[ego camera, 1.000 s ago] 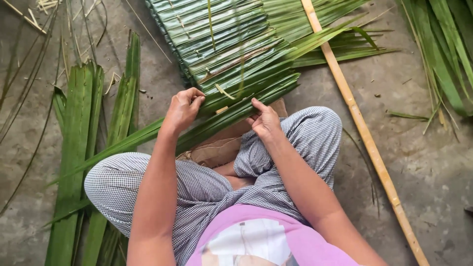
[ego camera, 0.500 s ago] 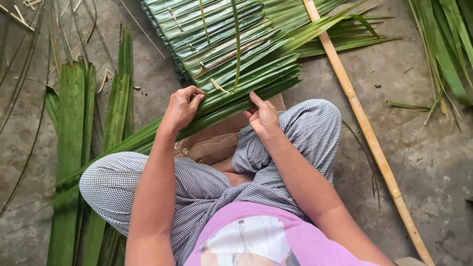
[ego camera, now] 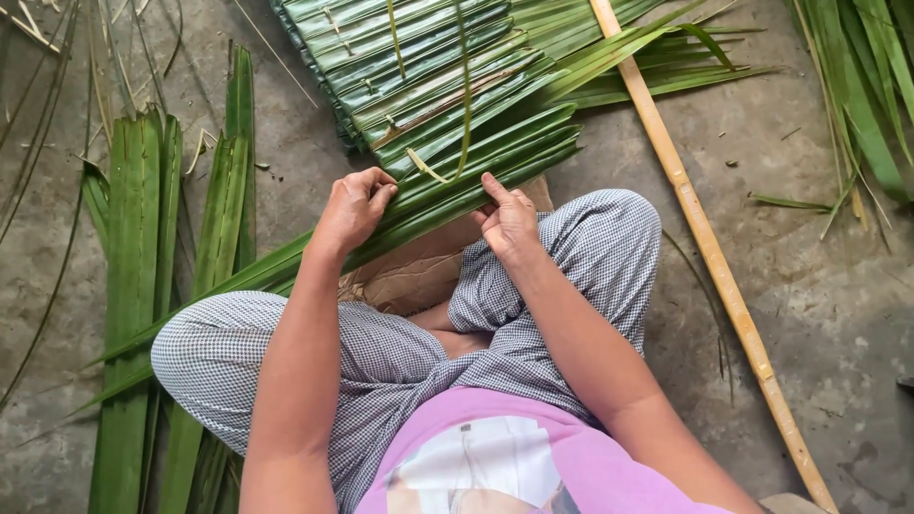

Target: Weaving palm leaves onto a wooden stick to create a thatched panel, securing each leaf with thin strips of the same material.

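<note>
A wide panel of overlapping green palm leaves (ego camera: 428, 67) lies on the concrete floor (ego camera: 838, 314). A long glossy folded leaf (ego camera: 419, 214) runs slantwise along its near edge, across the seated person's lap. The left hand (ego camera: 350, 211) curls closed around the leaf; the right hand (ego camera: 506, 221) pinches it, fingers pressed on top.

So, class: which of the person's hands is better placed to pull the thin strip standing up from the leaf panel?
Probably the right hand: it lies nearer the strip.
</note>
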